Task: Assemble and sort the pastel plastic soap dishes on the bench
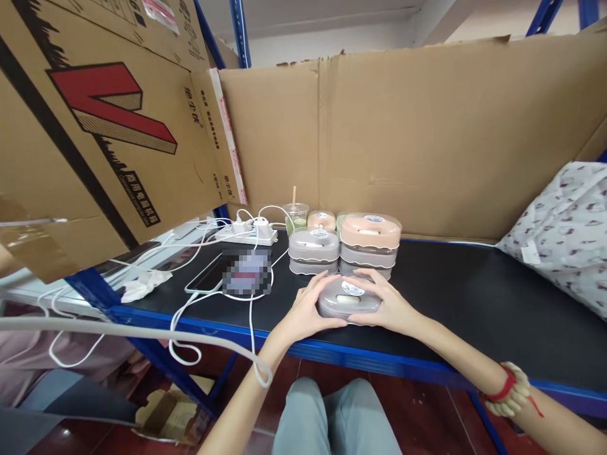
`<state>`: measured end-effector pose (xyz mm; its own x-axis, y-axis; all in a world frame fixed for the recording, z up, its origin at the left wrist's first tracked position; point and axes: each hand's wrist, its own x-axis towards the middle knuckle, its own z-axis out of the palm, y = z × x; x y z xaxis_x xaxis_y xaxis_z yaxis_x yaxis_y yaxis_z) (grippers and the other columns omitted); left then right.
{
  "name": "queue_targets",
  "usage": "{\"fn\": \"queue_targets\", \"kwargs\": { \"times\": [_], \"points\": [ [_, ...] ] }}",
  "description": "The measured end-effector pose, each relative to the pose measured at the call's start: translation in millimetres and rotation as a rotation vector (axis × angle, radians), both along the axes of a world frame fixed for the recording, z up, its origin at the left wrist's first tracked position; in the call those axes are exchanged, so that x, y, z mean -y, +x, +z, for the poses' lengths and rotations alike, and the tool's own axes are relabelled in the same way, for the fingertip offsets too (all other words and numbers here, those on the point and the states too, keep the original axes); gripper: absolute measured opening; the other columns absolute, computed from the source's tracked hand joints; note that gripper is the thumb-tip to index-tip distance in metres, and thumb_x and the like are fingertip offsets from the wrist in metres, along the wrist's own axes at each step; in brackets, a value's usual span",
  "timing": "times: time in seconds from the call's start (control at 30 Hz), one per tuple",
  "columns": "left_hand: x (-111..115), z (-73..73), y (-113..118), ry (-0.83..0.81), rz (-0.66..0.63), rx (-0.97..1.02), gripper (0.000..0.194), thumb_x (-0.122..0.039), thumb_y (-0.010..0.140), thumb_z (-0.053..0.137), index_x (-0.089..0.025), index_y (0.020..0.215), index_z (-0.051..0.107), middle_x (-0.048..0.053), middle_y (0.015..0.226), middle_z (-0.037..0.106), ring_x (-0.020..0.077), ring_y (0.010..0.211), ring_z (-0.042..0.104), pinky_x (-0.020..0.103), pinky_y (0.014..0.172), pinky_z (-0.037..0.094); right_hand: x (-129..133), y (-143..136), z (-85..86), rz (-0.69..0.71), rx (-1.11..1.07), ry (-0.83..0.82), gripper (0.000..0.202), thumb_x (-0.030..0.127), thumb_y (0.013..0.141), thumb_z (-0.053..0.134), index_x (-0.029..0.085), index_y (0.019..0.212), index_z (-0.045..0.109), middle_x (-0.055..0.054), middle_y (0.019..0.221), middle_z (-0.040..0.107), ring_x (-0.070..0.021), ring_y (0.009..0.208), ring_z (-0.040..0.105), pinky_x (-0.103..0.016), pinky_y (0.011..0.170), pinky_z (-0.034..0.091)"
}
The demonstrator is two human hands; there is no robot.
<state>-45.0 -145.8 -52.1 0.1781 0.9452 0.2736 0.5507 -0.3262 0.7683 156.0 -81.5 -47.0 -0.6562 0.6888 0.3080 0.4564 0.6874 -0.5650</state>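
A grey oval soap box [348, 301] with a clear domed lid and a round sticker sits near the front edge of the black shelf. My left hand [313, 305] curves round its left end, fingers at the back and thumb in front. Round the right end, my right hand [386, 303] grips it the same way. Just behind stand a stack of grey boxes [313, 251] and a taller stack topped by a peach-coloured box [370, 232], all of a similar shape. Another peach box [321, 220] shows partly behind them.
Left of the boxes lie phones [207, 273], white cables and a power strip [246, 233]. A plastic cup with a straw [297, 218] stands at the back. Cardboard walls [427, 133] enclose the shelf [474, 297]. A patterned fabric bag [564, 234] rests at right; crumpled tissue [146, 285] lies left.
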Motion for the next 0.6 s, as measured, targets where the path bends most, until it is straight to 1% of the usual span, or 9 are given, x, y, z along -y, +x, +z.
{"fn": "queue_targets", "kwargs": {
  "times": [0.07, 0.2, 0.27, 0.37, 0.43, 0.5, 0.57, 0.6],
  "points": [
    [0, 0.1, -1, 0.004, -0.004, 0.021, 0.075, -0.024, 0.061, 0.077, -0.028, 0.129, 0.046, 0.009, 0.141, 0.037, 0.0288, 0.134, 0.025, 0.046, 0.108, 0.019, -1, 2, -1.9, 0.034, -0.024, 0.019, 0.071, 0.048, 0.063, 0.075, 0.030, 0.128, 0.052, -0.010, 0.132, 0.038, -0.0316, 0.124, 0.040, -0.049, 0.101, 0.036],
    [0, -0.3, -2, 0.007, -0.011, 0.077, 0.070, -0.023, 0.063, 0.077, -0.028, 0.126, 0.049, 0.008, 0.136, 0.042, 0.0267, 0.131, 0.031, 0.043, 0.108, 0.021, 0, 8, -4.6, 0.119, -0.070, 0.029, 0.085, 0.042, 0.062, 0.076, 0.025, 0.136, 0.039, -0.013, 0.139, 0.030, -0.0304, 0.130, 0.032, -0.047, 0.105, 0.033],
    [-2, -1.3, -3, 0.007, -0.017, 0.088, 0.068, -0.023, 0.063, 0.077, -0.029, 0.125, 0.050, 0.008, 0.136, 0.042, 0.0262, 0.131, 0.031, 0.043, 0.108, 0.021, 0, 10, -7.2, 0.114, -0.088, 0.025, 0.082, 0.041, 0.064, 0.074, 0.023, 0.136, 0.037, -0.014, 0.138, 0.032, -0.0291, 0.131, 0.030, -0.047, 0.106, 0.031],
    [-3, -3.0, -3, 0.010, -0.030, 0.075, 0.067, -0.022, 0.064, 0.077, -0.029, 0.125, 0.050, 0.008, 0.137, 0.042, 0.0261, 0.133, 0.029, 0.043, 0.109, 0.021, 0, 12, -11.7, 0.093, -0.107, 0.023, 0.073, 0.042, 0.068, 0.071, 0.023, 0.131, 0.041, -0.013, 0.133, 0.040, -0.0270, 0.129, 0.033, -0.047, 0.107, 0.030],
    [-2, -3.5, -3, 0.008, -0.013, 0.045, 0.067, -0.023, 0.065, 0.076, -0.029, 0.126, 0.049, 0.008, 0.139, 0.039, 0.0270, 0.135, 0.024, 0.044, 0.109, 0.020, 0, 12, -13.4, 0.082, -0.111, 0.024, 0.075, 0.045, 0.069, 0.070, 0.022, 0.133, 0.037, -0.013, 0.135, 0.039, -0.0263, 0.130, 0.034, -0.046, 0.107, 0.029],
    [0, -3.3, -3, 0.027, 0.035, 0.007, 0.070, -0.026, 0.065, 0.076, -0.029, 0.129, 0.047, 0.009, 0.143, 0.032, 0.0285, 0.136, 0.019, 0.046, 0.109, 0.018, 2, 11, -14.1, 0.057, -0.082, 0.016, 0.082, 0.048, 0.072, 0.066, 0.021, 0.139, 0.027, -0.014, 0.142, 0.032, -0.0263, 0.131, 0.031, -0.046, 0.107, 0.031],
    [3, -2.7, -2, 0.101, 0.106, -0.027, 0.072, -0.029, 0.065, 0.076, -0.030, 0.130, 0.046, 0.009, 0.147, 0.024, 0.0299, 0.137, 0.017, 0.047, 0.109, 0.017, 5, 9, -14.5, 0.021, -0.010, 0.012, 0.084, 0.049, 0.077, 0.060, 0.021, 0.143, 0.017, -0.015, 0.147, 0.023, -0.0278, 0.133, 0.029, -0.048, 0.105, 0.033],
    [5, -2.5, -2, 0.154, 0.147, -0.045, 0.069, -0.030, 0.065, 0.076, -0.030, 0.128, 0.047, 0.008, 0.147, 0.022, 0.0302, 0.137, 0.017, 0.047, 0.109, 0.017, 7, 7, -14.7, 0.002, 0.034, 0.020, 0.080, 0.048, 0.081, 0.055, 0.021, 0.145, 0.014, -0.015, 0.148, 0.021, -0.0287, 0.132, 0.030, -0.049, 0.104, 0.034]
  ]
}}
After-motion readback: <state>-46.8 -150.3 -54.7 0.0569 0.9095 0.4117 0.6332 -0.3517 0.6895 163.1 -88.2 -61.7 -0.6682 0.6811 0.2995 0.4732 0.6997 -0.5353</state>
